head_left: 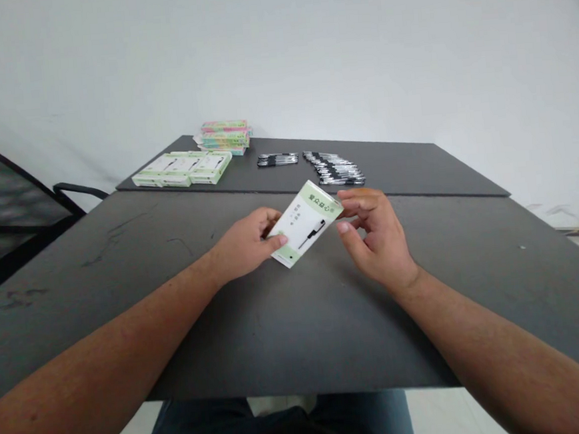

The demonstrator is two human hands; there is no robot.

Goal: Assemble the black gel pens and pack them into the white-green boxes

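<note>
My left hand point(249, 243) grips the lower left end of a white and green pen box point(304, 222), thumb on its front face. The box is tilted above the table and shows a printed black pen and green Chinese lettering. Close to its upper right end is my right hand point(376, 233), fingers curved and apart from the thumb, with nothing visible between them. Its fingertips are at the box's edge; whether they touch it I cannot tell.
Several similar pen boxes point(183, 168) lie at the back left, before a stack of colourful boxes point(226, 138). A small group of pens point(278, 160) and a larger row of pens point(334, 168) lie on the raised back panel point(416, 167). A chair point(81, 188) stands left.
</note>
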